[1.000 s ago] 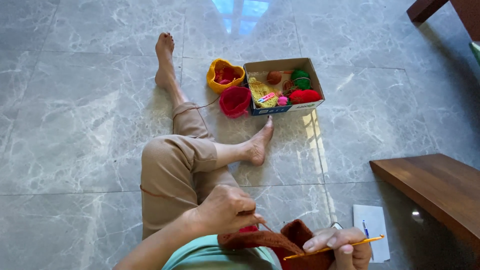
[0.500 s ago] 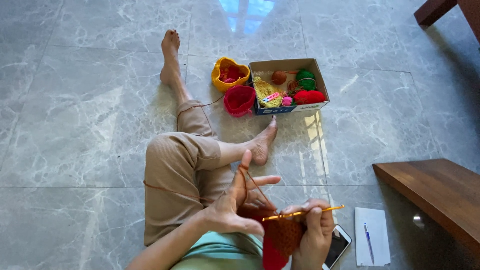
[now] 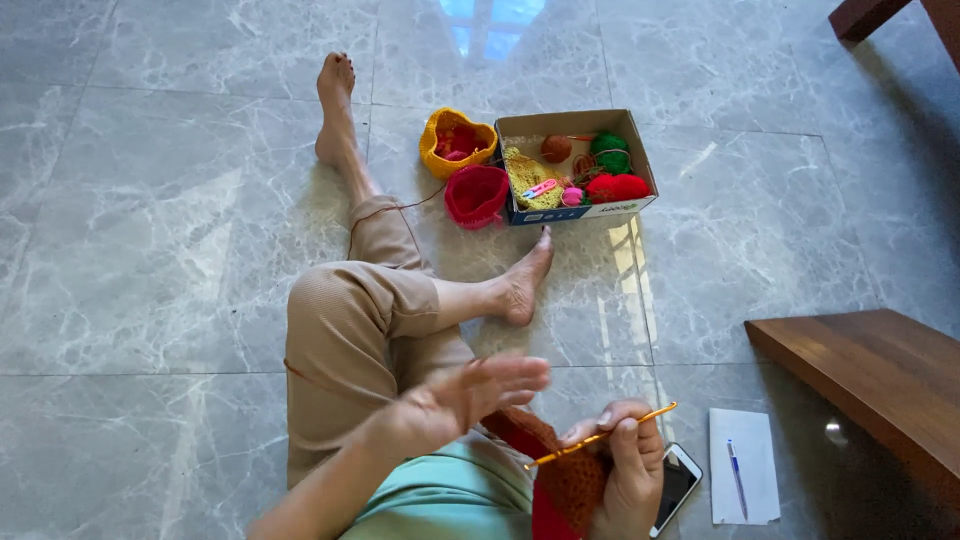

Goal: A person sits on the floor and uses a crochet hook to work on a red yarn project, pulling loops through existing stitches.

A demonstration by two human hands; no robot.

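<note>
My right hand [image 3: 625,470] grips a yellow crochet hook [image 3: 600,437] together with a rust-and-red crocheted piece [image 3: 555,478] that hangs in my lap. My left hand [image 3: 470,395] is raised above my thigh, blurred, fingers spread; I cannot tell whether the thin rust yarn [image 3: 385,212] runs over it. That strand trails across my beige trouser leg toward the crocheted bowls on the floor.
A cardboard box [image 3: 640,205] of yarn balls sits past my foot, with a red crocheted bowl [image 3: 476,195] and a yellow one [image 3: 440,150] beside it. A phone [image 3: 678,480], white paper [image 3: 742,470] with a pen [image 3: 735,478], and a wooden bench [image 3: 880,375] lie to the right.
My left hand let go of the crocheted piece and swung up and out with its fingers spread. My right hand keeps the hook and the piece, shifted slightly right.
</note>
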